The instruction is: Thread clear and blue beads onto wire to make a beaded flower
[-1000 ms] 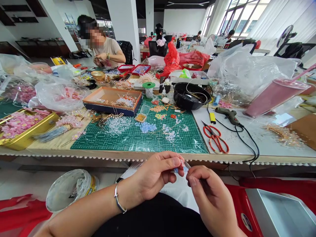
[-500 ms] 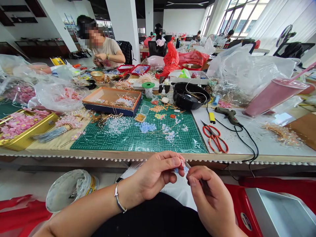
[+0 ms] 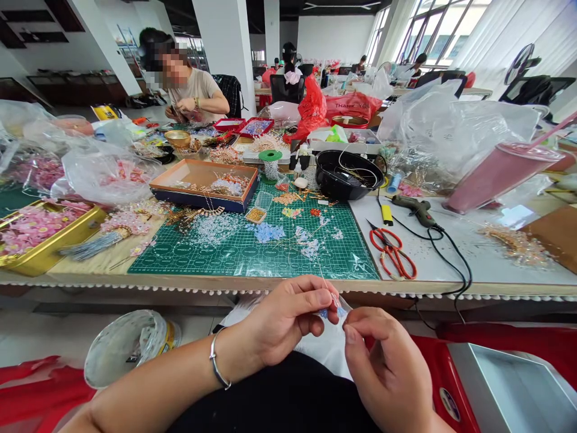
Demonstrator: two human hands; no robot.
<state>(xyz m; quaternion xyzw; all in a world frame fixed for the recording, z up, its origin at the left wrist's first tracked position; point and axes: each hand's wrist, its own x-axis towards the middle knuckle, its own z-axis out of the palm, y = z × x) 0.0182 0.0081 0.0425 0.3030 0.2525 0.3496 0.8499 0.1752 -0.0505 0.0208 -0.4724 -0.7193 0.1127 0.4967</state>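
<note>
Between thumb and fingers, my left hand (image 3: 288, 313) pinches a small beaded spray (image 3: 341, 311) with pale blue petals and clear-pink beads. A thin wire rises from it above my fingertips. Close on its right, my right hand (image 3: 383, 355) is closed, thumb against forefinger; a fine strand seems to run from the spray to these fingertips, but what they grip is too small to make out. Both hands are in front of the table edge, above my lap. On the green cutting mat (image 3: 243, 255) beyond lie blue petals (image 3: 269, 232), clear beads (image 3: 214, 230) and finished-looking pale sprigs (image 3: 309, 243).
Red-handled scissors (image 3: 393, 251) and a glue gun (image 3: 417, 209) with its cable lie at right, near a tilted pink drink cup (image 3: 500, 177). A shallow box (image 3: 202, 180) and black bowl (image 3: 347, 180) stand behind. A bucket (image 3: 128, 346) is on the floor. A co-worker (image 3: 193, 90) sits opposite.
My right hand has shifted very slightly, its fingertips still close to the spray. My left hand stays almost in place, and the wire above it shows more clearly.
</note>
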